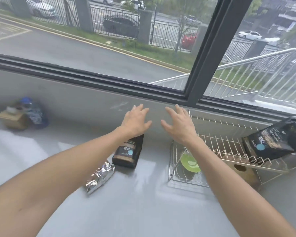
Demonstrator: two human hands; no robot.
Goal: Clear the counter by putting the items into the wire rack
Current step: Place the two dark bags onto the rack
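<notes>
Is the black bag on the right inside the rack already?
Yes. The black bag leans tilted on the wire rack bars at its right end. Another black bag is on the counter, outside it.

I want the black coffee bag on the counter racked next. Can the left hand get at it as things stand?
Probably yes. The left hand is open and empty, just above the black coffee bag, with nothing between them. The foil packet lies beside the bag, not over it.

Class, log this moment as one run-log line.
left hand: open, empty | right hand: open, empty | black coffee bag, foil packet: on counter | wire rack: holds second coffee bag
</notes>
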